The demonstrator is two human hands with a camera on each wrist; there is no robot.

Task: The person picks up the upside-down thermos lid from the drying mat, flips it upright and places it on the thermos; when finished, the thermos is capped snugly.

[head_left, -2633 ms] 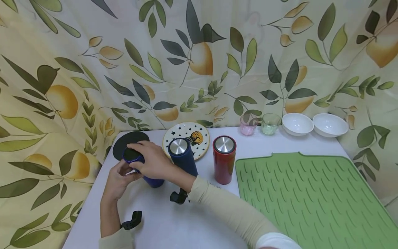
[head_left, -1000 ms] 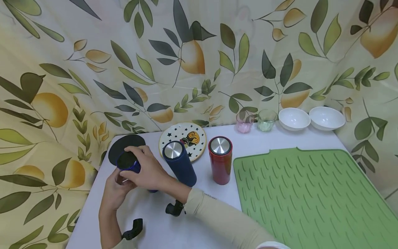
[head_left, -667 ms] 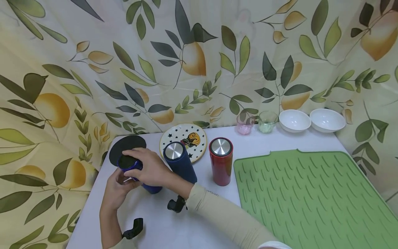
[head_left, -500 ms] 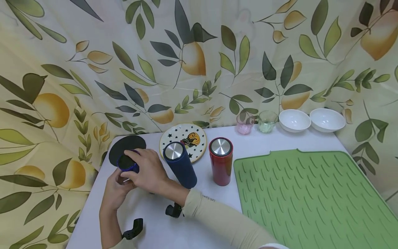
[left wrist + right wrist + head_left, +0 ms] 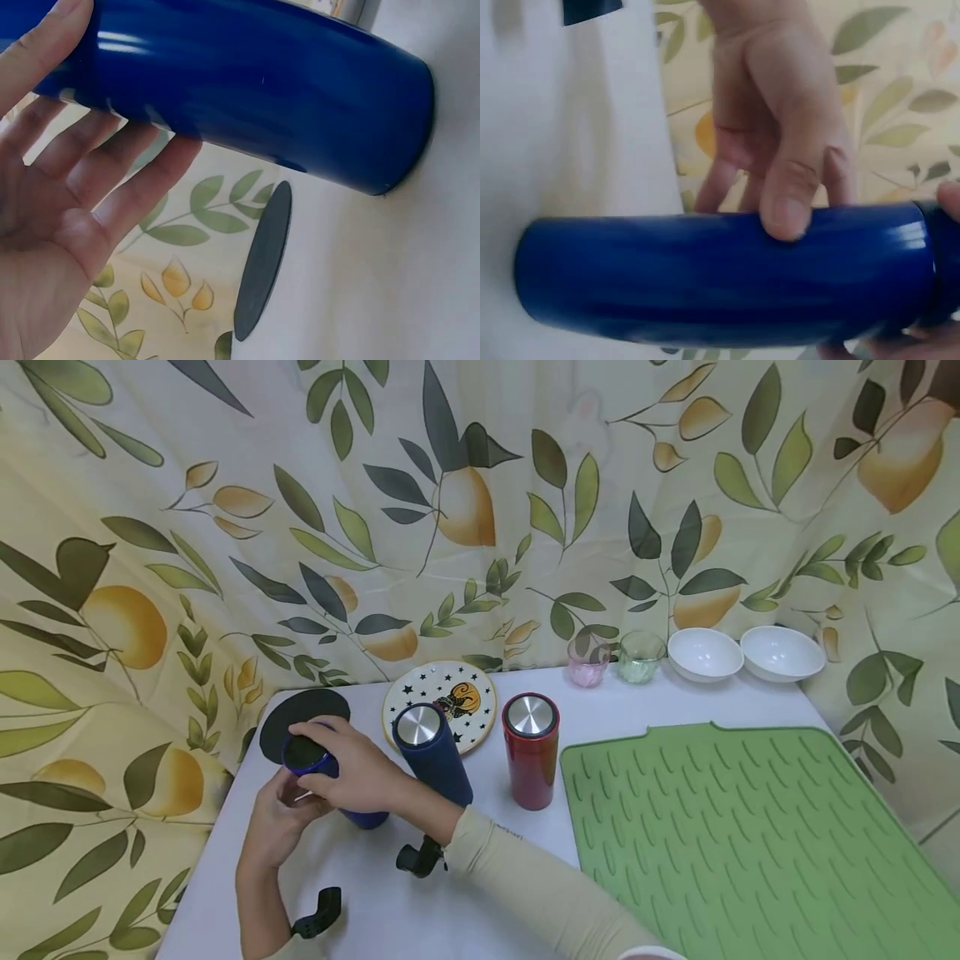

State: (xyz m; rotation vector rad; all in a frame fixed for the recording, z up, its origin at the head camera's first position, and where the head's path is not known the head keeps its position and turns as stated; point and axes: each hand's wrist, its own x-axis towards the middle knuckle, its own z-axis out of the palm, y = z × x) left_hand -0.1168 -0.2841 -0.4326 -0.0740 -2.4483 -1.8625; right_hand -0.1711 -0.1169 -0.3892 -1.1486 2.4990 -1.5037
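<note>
A glossy blue thermos (image 5: 365, 819) stands on the white table at the left, partly hidden by the hands in the head view. My left hand (image 5: 273, 827) holds its upper body; in the right wrist view the thumb (image 5: 789, 214) lies on the near side and the other fingers go behind. My right hand (image 5: 360, 772) grips the dark-topped cap (image 5: 306, 753), thumb on one side and fingers on the other. Just right of that hand stands a second, matte navy thermos (image 5: 438, 768) with a steel top. A red thermos (image 5: 532, 760) stands farther right.
Behind the hands lies a round black mat (image 5: 281, 718). A star-patterned plate (image 5: 412, 685) is behind the navy thermos. A green ridged mat (image 5: 735, 827) covers the right side. Pink (image 5: 588, 664) and green glasses (image 5: 640, 658) and two white bowls (image 5: 705, 653) line the back.
My right hand has turned back and forth a little on the blue thermos's cap. My left hand keeps its hold on the body. The head view has shifted slightly; the other things stay put.
</note>
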